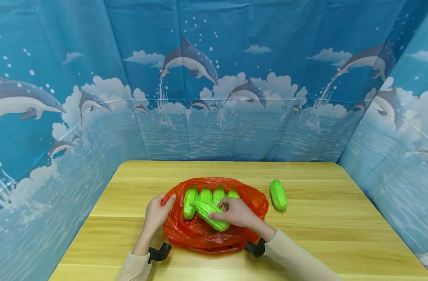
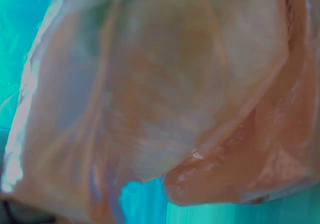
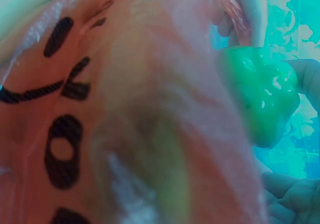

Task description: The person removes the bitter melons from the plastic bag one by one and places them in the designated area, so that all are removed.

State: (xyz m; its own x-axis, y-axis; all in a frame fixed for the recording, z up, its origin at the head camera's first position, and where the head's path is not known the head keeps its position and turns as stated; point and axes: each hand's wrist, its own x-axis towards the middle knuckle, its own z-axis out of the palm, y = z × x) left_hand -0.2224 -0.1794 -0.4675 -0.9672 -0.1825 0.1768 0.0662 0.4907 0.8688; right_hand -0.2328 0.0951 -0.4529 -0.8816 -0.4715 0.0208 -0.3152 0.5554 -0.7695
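A red plastic bag (image 1: 200, 234) lies with its mouth spread wide on the table. My left hand (image 1: 157, 212) pinches the left rim of the bag between thumb and fingers. Over the bag's mouth, my right hand (image 1: 236, 212) grips a bright green, ridged gourd (image 1: 207, 212), which slants across the opening. Several similar green gourds (image 1: 190, 203) sit side by side in the back of the bag. The right wrist view shows the held gourd (image 3: 265, 99) beyond the bag wall (image 3: 125, 59), which bears black printing. Bag film fills most of the left wrist view.
Another green gourd (image 1: 278, 195) lies on the wooden table (image 1: 323, 218), to the right of the bag. Behind and beside the table hangs a blue curtain (image 1: 207, 132) printed with dolphins. Each wrist wears a black camera mount (image 1: 159, 252).
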